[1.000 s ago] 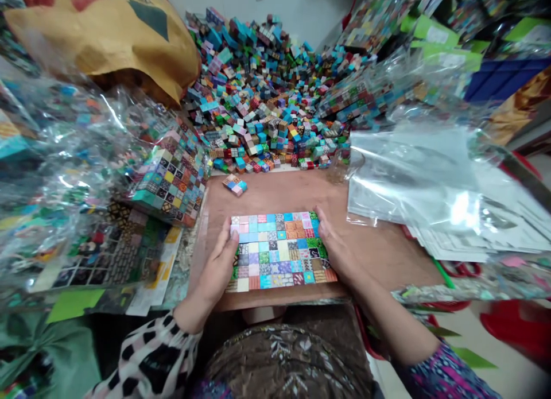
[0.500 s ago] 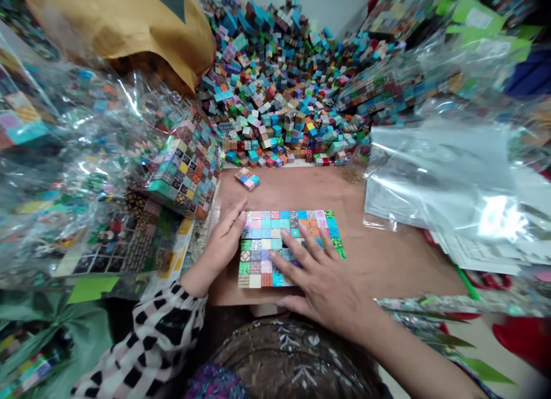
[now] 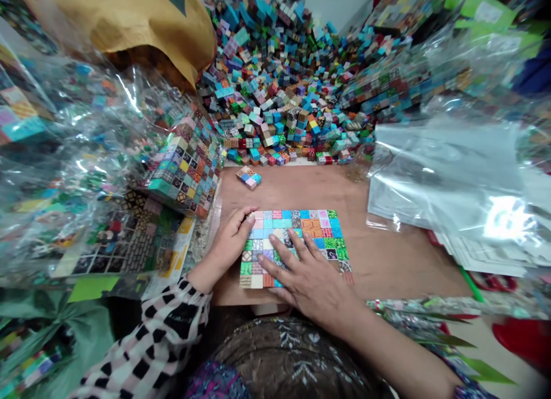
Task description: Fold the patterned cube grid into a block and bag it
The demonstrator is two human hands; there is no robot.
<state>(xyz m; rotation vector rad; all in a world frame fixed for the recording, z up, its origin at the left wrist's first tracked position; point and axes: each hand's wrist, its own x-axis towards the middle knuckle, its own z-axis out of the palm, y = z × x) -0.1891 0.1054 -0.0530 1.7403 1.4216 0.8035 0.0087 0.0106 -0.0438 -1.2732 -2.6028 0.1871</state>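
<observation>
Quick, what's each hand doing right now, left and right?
Left hand: open, fingers loosely curled against the left edge of the block grid, gripping nothing.
Right hand: open, spread flat on top of the block grid.

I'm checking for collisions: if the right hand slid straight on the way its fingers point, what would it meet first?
Probably the left hand, whose fingertips rest at the far left corner of the block mat under the right hand; beyond lies a small block cluster. Depth is unclear.
</observation>
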